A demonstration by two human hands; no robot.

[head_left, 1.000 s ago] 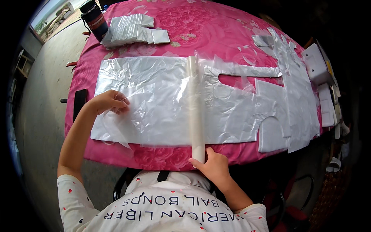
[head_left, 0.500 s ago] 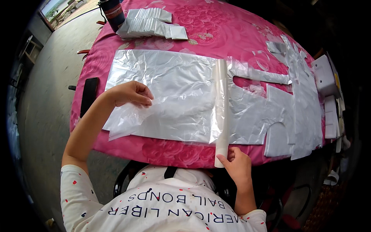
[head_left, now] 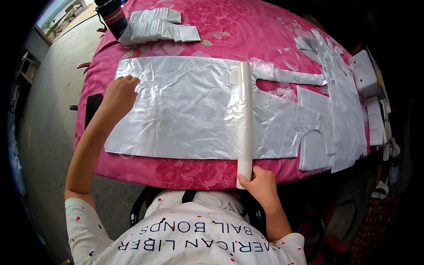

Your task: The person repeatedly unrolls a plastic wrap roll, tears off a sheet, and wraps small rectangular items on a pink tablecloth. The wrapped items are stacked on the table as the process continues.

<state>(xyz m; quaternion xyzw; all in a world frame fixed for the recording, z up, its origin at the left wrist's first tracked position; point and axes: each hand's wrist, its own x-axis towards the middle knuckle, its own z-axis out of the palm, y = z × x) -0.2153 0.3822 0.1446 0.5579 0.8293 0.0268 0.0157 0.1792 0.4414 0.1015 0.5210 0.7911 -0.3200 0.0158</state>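
Observation:
A long roll of clear plastic film (head_left: pixel 244 119) stands out across a flat stack of thin translucent plastic sheets (head_left: pixel 176 110). My right hand (head_left: pixel 260 183) grips the roll's near end at the table's front edge, thumb on top. Over the far left part of the sheets is my left hand (head_left: pixel 121 95), its fingers curled closed with the back of the hand upward. Whatever those fingers hold is hidden beneath them. Right of the roll, more plastic sheets with cut-out strap shapes (head_left: pixel 282 115) lie partly overlapping.
A pink rose-patterned cloth (head_left: pixel 194 172) covers the table. Folded plastic packets (head_left: pixel 154 26) lie in rows at the far left beside a dark bottle (head_left: pixel 112 17). A black flat object (head_left: pixel 92 108) rests at the left edge. White boxes (head_left: pixel 366 75) stand on the right.
My left hand has moved left and away from me. The loose film corner it held raised now lies flat over the stack. My right hand keeps its grip on the roll.

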